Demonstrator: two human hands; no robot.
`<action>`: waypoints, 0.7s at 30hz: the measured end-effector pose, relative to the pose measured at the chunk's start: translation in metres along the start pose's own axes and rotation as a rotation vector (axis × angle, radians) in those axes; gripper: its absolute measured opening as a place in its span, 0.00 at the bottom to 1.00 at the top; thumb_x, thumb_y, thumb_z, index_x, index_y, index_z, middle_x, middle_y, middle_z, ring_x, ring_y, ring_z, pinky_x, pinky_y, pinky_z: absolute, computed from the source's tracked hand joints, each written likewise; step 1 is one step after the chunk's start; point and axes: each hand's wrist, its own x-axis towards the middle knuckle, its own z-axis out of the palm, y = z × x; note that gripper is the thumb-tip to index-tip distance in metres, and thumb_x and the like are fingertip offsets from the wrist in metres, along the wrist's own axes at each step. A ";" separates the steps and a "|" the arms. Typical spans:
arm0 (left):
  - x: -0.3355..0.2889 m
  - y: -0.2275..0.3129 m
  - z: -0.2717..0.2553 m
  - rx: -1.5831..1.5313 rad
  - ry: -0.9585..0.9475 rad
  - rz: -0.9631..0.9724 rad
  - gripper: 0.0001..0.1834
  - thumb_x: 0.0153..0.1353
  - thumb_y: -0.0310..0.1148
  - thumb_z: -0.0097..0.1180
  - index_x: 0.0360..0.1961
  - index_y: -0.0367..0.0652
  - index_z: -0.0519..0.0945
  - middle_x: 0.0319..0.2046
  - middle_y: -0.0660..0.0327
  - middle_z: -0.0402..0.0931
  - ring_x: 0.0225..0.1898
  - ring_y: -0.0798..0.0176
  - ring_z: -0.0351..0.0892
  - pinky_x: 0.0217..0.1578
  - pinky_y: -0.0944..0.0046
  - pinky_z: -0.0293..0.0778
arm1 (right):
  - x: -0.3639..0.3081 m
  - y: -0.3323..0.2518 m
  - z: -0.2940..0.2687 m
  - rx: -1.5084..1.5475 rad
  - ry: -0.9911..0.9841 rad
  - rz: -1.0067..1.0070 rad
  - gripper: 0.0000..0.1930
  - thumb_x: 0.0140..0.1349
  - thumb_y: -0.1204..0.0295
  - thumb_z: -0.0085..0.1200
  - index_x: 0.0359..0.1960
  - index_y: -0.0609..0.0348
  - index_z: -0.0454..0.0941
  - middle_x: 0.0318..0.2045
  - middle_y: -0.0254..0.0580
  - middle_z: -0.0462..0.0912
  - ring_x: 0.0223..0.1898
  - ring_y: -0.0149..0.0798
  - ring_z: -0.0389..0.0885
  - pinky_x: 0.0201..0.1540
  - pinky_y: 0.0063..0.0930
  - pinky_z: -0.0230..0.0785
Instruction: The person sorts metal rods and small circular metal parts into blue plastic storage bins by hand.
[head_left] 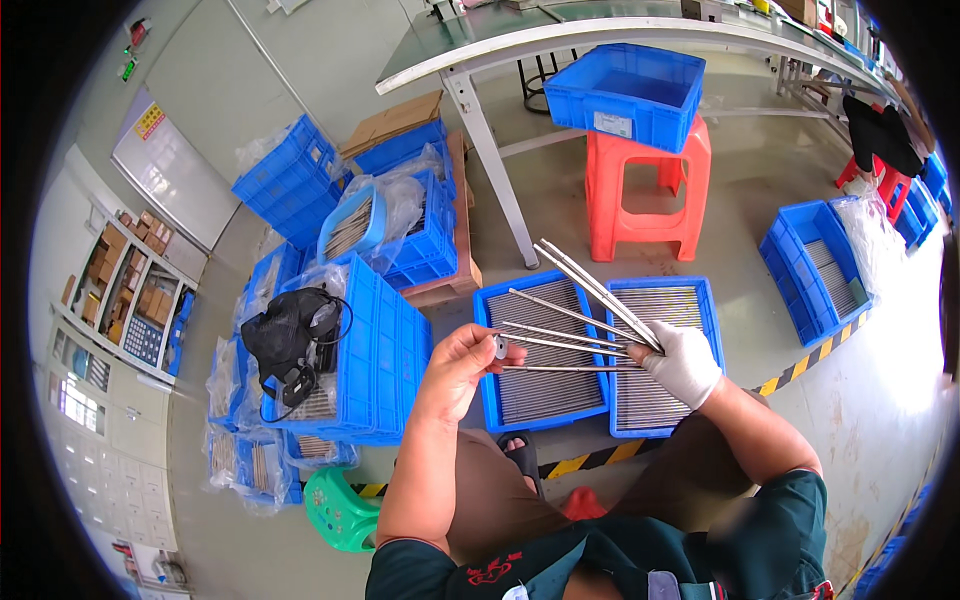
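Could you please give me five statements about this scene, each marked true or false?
1. The right hand wears a white glove and holds several thin metal rods. True.
2. The left hand is gloved too. False: the left hand is bare, pinching a small round metal piece.
3. A blue bin sits on a red stool. True.
4. The green stool stands to the person's right. False: the green stool is on the left.

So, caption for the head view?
Gloved right hand holds splayed metal rods above blue trays; left hand holds a round grey piece.
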 end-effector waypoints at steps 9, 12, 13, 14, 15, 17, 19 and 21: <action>0.001 -0.002 -0.005 0.011 0.033 -0.017 0.10 0.62 0.39 0.53 0.36 0.44 0.76 0.34 0.58 0.81 0.37 0.64 0.81 0.38 0.69 0.70 | -0.001 0.002 0.001 -0.020 0.008 -0.022 0.15 0.52 0.60 0.60 0.26 0.60 0.75 0.18 0.51 0.77 0.23 0.54 0.77 0.27 0.41 0.69; 0.002 -0.003 -0.005 0.026 0.048 -0.044 0.08 0.61 0.35 0.54 0.37 0.41 0.76 0.34 0.56 0.81 0.38 0.62 0.81 0.40 0.68 0.71 | -0.002 0.000 -0.002 -0.023 0.007 -0.012 0.15 0.52 0.60 0.60 0.26 0.60 0.75 0.18 0.51 0.77 0.23 0.54 0.77 0.27 0.41 0.69; 0.002 -0.003 -0.004 0.040 0.057 -0.020 0.07 0.60 0.32 0.55 0.37 0.40 0.76 0.34 0.55 0.81 0.38 0.61 0.81 0.41 0.67 0.72 | -0.002 -0.001 -0.003 -0.030 -0.008 -0.006 0.15 0.52 0.60 0.60 0.25 0.60 0.75 0.18 0.51 0.77 0.23 0.54 0.77 0.27 0.41 0.69; 0.002 -0.003 -0.004 0.055 0.066 0.005 0.07 0.60 0.30 0.56 0.37 0.39 0.76 0.35 0.54 0.80 0.38 0.61 0.81 0.42 0.66 0.72 | -0.002 -0.001 -0.003 -0.028 -0.008 -0.005 0.15 0.52 0.60 0.60 0.25 0.60 0.75 0.18 0.51 0.77 0.23 0.54 0.77 0.27 0.41 0.69; 0.003 -0.004 -0.004 0.056 0.065 0.003 0.07 0.60 0.30 0.56 0.37 0.39 0.76 0.35 0.54 0.80 0.38 0.61 0.81 0.42 0.66 0.72 | -0.002 -0.002 -0.003 -0.043 -0.010 -0.014 0.15 0.52 0.59 0.60 0.25 0.60 0.75 0.18 0.51 0.77 0.23 0.54 0.77 0.27 0.41 0.69; 0.003 -0.005 -0.006 0.107 0.078 0.026 0.08 0.58 0.26 0.57 0.37 0.37 0.75 0.35 0.53 0.80 0.38 0.59 0.81 0.43 0.65 0.73 | -0.002 -0.001 -0.003 -0.056 -0.012 -0.021 0.16 0.51 0.59 0.61 0.25 0.60 0.75 0.18 0.51 0.77 0.23 0.54 0.77 0.27 0.41 0.69; 0.003 -0.005 -0.006 0.113 0.079 0.020 0.07 0.57 0.27 0.58 0.37 0.37 0.76 0.34 0.53 0.80 0.36 0.60 0.81 0.41 0.66 0.73 | -0.001 0.002 -0.003 -0.030 -0.031 -0.029 0.16 0.51 0.59 0.61 0.25 0.60 0.75 0.18 0.51 0.77 0.23 0.53 0.77 0.27 0.41 0.69; 0.004 -0.004 -0.007 0.118 0.081 0.015 0.07 0.57 0.27 0.58 0.36 0.37 0.76 0.33 0.54 0.80 0.35 0.60 0.81 0.40 0.66 0.73 | -0.002 0.001 -0.003 -0.044 -0.026 -0.024 0.15 0.51 0.59 0.61 0.25 0.60 0.75 0.18 0.50 0.76 0.23 0.53 0.77 0.27 0.41 0.69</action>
